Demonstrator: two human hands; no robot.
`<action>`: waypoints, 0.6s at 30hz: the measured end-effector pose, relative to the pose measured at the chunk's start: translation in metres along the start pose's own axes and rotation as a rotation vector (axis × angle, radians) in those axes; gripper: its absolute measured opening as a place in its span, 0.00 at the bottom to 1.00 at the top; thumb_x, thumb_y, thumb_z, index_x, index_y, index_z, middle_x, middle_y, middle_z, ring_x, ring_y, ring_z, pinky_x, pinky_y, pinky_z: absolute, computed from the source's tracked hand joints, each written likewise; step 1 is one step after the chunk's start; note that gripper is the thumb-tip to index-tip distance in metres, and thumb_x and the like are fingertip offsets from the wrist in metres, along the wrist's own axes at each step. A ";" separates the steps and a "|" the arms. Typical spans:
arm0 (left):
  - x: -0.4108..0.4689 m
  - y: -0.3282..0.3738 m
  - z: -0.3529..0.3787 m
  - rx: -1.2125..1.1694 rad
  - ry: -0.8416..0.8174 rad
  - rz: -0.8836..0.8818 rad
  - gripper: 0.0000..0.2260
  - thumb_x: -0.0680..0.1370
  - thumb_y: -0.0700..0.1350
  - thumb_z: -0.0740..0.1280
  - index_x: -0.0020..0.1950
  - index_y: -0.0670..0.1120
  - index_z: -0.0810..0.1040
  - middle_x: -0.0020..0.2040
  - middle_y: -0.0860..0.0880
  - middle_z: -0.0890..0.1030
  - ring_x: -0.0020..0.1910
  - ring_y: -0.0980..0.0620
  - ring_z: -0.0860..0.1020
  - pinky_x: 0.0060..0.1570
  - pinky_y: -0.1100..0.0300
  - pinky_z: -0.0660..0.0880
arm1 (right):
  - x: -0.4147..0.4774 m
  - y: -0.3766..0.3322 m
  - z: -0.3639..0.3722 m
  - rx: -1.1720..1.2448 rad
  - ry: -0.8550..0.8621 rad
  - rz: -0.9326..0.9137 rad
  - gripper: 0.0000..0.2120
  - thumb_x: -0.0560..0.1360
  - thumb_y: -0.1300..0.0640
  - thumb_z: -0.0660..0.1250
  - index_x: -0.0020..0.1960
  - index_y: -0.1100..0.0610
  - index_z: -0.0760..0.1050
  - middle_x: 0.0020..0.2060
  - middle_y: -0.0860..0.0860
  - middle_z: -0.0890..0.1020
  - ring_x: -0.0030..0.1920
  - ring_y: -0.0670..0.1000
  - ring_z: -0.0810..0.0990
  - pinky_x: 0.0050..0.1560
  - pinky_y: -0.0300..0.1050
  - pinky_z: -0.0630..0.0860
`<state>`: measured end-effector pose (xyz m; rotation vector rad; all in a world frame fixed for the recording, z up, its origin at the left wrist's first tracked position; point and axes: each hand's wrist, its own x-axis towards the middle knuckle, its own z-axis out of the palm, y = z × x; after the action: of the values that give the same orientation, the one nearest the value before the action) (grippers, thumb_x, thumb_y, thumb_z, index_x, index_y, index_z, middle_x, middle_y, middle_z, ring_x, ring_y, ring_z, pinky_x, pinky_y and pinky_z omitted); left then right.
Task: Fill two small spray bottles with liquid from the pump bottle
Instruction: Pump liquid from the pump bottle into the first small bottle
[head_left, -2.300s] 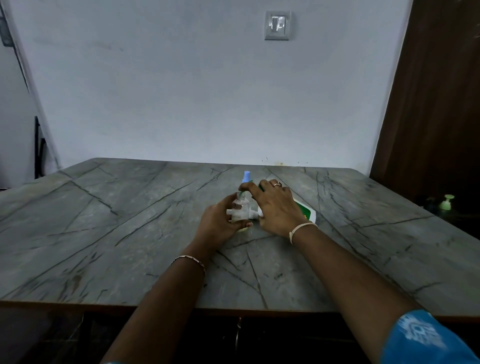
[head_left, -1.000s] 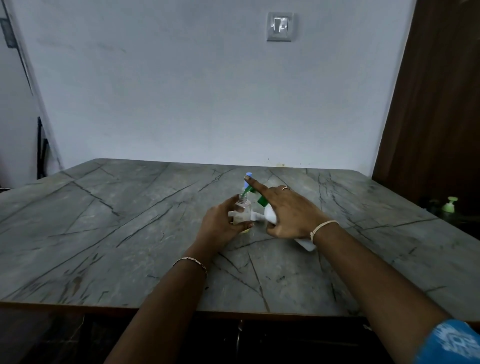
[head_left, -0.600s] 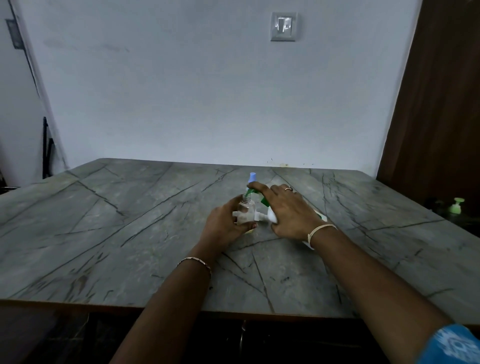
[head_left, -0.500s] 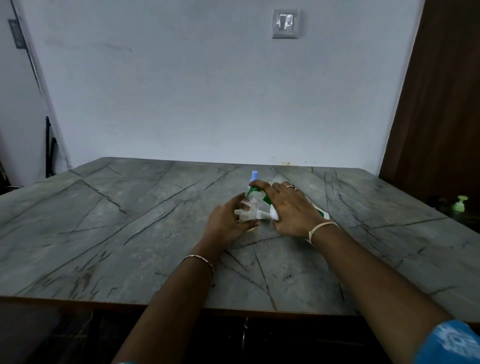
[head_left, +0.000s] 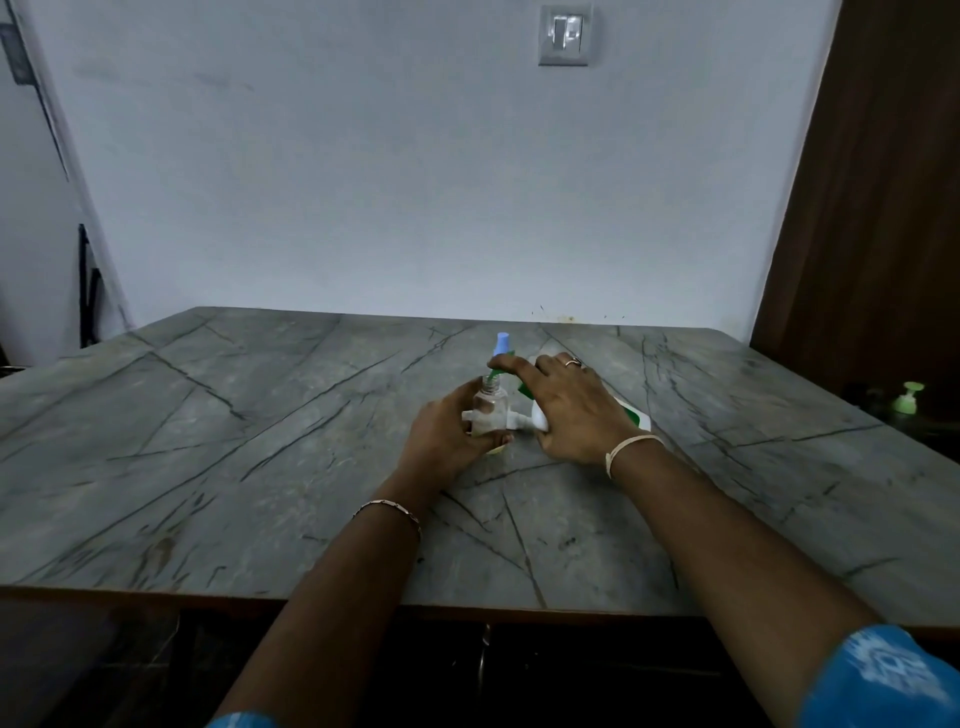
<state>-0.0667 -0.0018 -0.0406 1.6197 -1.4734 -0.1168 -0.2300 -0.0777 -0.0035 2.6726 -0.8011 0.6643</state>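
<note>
Left hand (head_left: 447, 434) wraps the small clear spray bottle (head_left: 490, 408): upright, clear plastic, rounded shoulders, threaded neck bare, near table centre. Right hand (head_left: 574, 410) at its 3 o'clock clamps the pump bottle (head_left: 632, 414): white plastic, green label, print too small to read. Index finger lies along the green pump head (head_left: 497, 362), spout at the clear bottle's neck. Blue-capped bottle (head_left: 503, 344) just behind at 12 o'clock. Table (head_left: 234, 441) is grey, veined, stone-look. Wall switch (head_left: 565, 34) at frame's 12 o'clock.
</note>
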 end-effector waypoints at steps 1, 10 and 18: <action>0.000 -0.001 0.000 -0.001 -0.001 -0.005 0.37 0.66 0.52 0.78 0.72 0.51 0.67 0.59 0.50 0.80 0.55 0.52 0.79 0.56 0.56 0.77 | 0.001 -0.001 0.000 0.005 0.004 0.006 0.43 0.66 0.55 0.70 0.74 0.43 0.51 0.52 0.52 0.74 0.55 0.56 0.71 0.54 0.55 0.73; -0.002 0.001 -0.002 -0.027 0.009 -0.007 0.36 0.66 0.51 0.78 0.71 0.51 0.68 0.57 0.50 0.81 0.54 0.52 0.80 0.55 0.55 0.78 | 0.001 -0.002 -0.001 -0.036 0.019 -0.005 0.43 0.67 0.55 0.70 0.74 0.41 0.51 0.47 0.51 0.73 0.53 0.55 0.72 0.50 0.53 0.74; -0.002 0.003 -0.002 0.028 0.026 0.016 0.39 0.62 0.54 0.80 0.70 0.50 0.70 0.56 0.51 0.81 0.53 0.53 0.80 0.52 0.60 0.77 | 0.000 -0.005 -0.002 -0.011 0.006 0.016 0.41 0.66 0.56 0.70 0.72 0.42 0.52 0.48 0.51 0.74 0.54 0.56 0.72 0.50 0.52 0.73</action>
<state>-0.0684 0.0017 -0.0386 1.6261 -1.4739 -0.0664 -0.2280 -0.0730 -0.0022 2.6561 -0.8231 0.6699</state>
